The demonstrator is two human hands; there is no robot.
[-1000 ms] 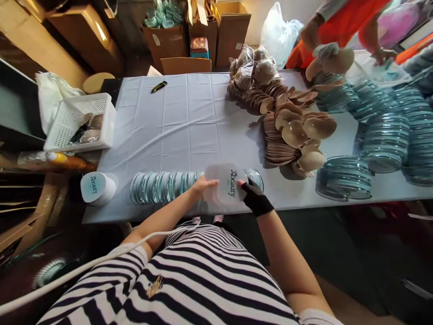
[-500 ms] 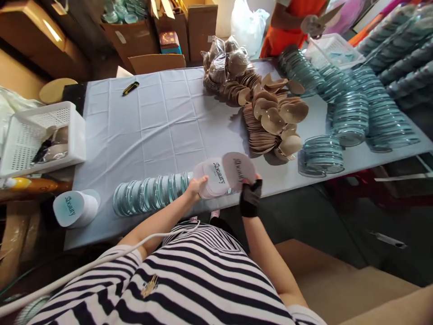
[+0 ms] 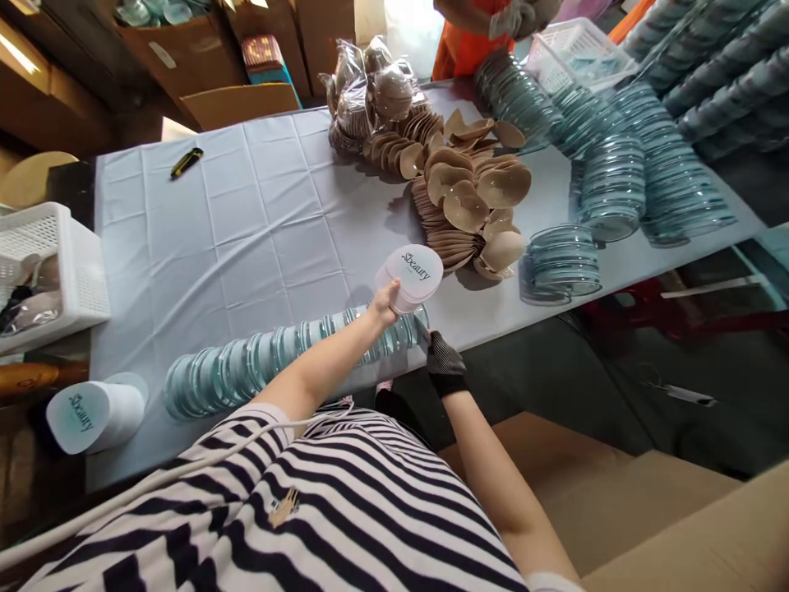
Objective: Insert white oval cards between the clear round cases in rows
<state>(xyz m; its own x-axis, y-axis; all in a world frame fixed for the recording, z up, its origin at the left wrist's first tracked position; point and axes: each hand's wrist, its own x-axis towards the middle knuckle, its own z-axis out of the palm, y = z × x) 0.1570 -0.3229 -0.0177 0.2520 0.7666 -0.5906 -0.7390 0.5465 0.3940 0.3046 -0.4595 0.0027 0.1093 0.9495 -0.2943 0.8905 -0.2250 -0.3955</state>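
My left hand [image 3: 385, 302] grips a stack of white, rounded cards [image 3: 416, 273] printed with "beauty" lettering, held above the table's near edge. Beneath it runs a long row of nested clear plastic shells [image 3: 213, 378], with white pieces visible between several of them. At the row's right end is my right hand [image 3: 446, 363], in a dark glove that leaves the fingertips bare. Its fingers are closed against the last shell; whether they pinch the shell or a card cannot be made out. Another stack of printed cards [image 3: 80, 418] lies at the table's left corner.
Beige moulded cups [image 3: 465, 205] are heaped mid-table, some bagged in clear plastic [image 3: 370, 90]. More clear shells [image 3: 613, 185] stand in stacks to the right. A yellow-black cutter [image 3: 186, 164] lies far left, near a white basket [image 3: 86, 279]. Across the table a person in orange [image 3: 462, 41] works with gloved hands.
My right hand has left the card stack and moved down to the row's right end. The stack in my left hand is now gathered together. The view has shifted to the right.
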